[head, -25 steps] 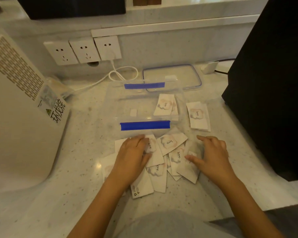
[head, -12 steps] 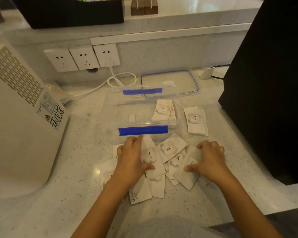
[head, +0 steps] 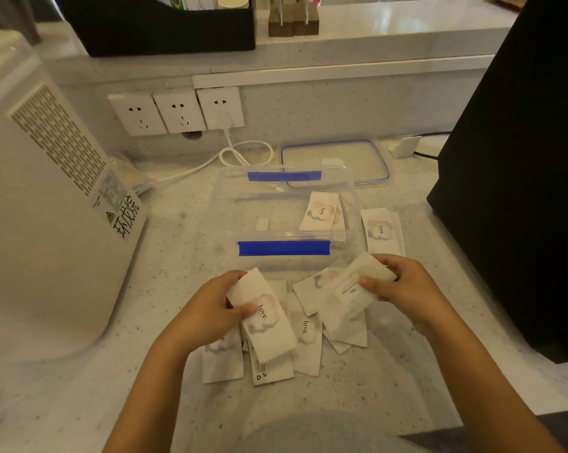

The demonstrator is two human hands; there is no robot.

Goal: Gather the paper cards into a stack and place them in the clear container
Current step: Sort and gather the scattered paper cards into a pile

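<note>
Gathering early. Left hand [head: 207,308] pinching white paper card printed "love." [head: 266,318]; right hand [head: 403,289] pinching small bunch of cards [head: 354,289]. More loose cards [head: 305,341] between hands on speckled counter [head: 145,387]. Clear plastic container, blue clips [head: 284,248], just beyond fingers, holds few cards. Another pile [head: 382,230] beyond right hand.

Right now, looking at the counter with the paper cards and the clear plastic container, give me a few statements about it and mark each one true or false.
1. The clear plastic container with blue clips is closed by its lid. False: the blue-rimmed clear lid lies behind it on the counter.
2. The left hand holds a white paper "love" card. True.
3. The container holds no cards. False: a few cards lie inside.
4. The right hand grips cards. True.
5. A white cable is plugged into the leftmost socket. False: it is in the rightmost.
</note>
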